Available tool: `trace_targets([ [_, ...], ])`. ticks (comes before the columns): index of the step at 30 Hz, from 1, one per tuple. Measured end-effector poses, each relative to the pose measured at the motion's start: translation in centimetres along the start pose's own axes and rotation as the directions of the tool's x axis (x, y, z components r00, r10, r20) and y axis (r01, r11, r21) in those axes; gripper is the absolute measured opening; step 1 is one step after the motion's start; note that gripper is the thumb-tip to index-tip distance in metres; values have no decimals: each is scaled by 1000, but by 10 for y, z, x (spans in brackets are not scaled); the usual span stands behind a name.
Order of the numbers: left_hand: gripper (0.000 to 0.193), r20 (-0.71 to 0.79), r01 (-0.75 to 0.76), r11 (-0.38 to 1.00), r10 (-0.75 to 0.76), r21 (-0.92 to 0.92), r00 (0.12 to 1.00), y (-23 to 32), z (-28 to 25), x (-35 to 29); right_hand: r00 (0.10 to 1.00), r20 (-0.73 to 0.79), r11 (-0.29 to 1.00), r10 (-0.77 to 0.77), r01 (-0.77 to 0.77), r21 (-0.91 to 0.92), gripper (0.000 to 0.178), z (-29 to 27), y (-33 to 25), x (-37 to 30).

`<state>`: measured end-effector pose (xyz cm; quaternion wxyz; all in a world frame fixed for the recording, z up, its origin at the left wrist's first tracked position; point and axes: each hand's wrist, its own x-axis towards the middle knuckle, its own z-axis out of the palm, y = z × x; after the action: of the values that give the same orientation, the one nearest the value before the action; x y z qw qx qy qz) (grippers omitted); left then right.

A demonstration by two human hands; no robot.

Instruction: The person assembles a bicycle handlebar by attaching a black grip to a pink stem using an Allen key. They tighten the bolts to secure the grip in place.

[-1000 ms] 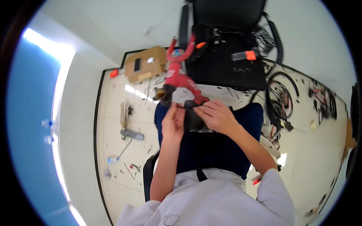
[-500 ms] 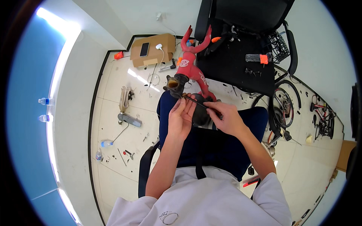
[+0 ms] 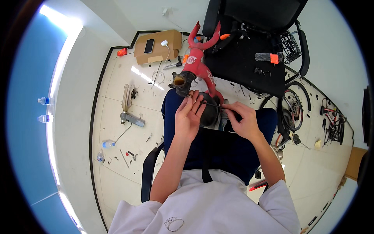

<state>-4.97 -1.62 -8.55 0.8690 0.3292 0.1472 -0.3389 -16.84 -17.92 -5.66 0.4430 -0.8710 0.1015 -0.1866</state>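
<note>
A red bicycle frame part with a fork point(image 3: 200, 64) stands over my knees, a dark stem clamp point(image 3: 182, 83) at its near end. Right below that clamp is my left hand point(image 3: 187, 117), palm up, thumb and fingers pinched on a tiny brownish piece too small to name. My right hand point(image 3: 243, 121) grips one end of a thin black rod point(image 3: 212, 104) between thumb and fingers. The rod's other end reaches my left fingers. A dark rounded object point(image 3: 209, 113) sits behind the hands, partly covered.
A black office chair point(image 3: 249, 74) carries small parts and a black-and-orange item. Left of the frame lies a cardboard box point(image 3: 157, 54) with a phone point(image 3: 149, 46) on it. Metal tools point(image 3: 130, 113), bottles and loose parts lie on the floor. Bicycle wheels point(image 3: 292, 107) are at right.
My right hand has shifted right and slightly away from my left hand, still gripping the rod. The rod now lies flatter. My left hand remains beneath the clamp, its fingers slightly shifted.
</note>
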Motion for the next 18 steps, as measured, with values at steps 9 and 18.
trace_targets([
  [9,29,-51,-37,989,45,146,998,0,-14,11,948,58,734,313,-280,619,10,17,8,16],
  [18,38,-17,-27,927,36,375,999,22,-33,1,781,391,158,488,-519,840,33,77,13,37],
])
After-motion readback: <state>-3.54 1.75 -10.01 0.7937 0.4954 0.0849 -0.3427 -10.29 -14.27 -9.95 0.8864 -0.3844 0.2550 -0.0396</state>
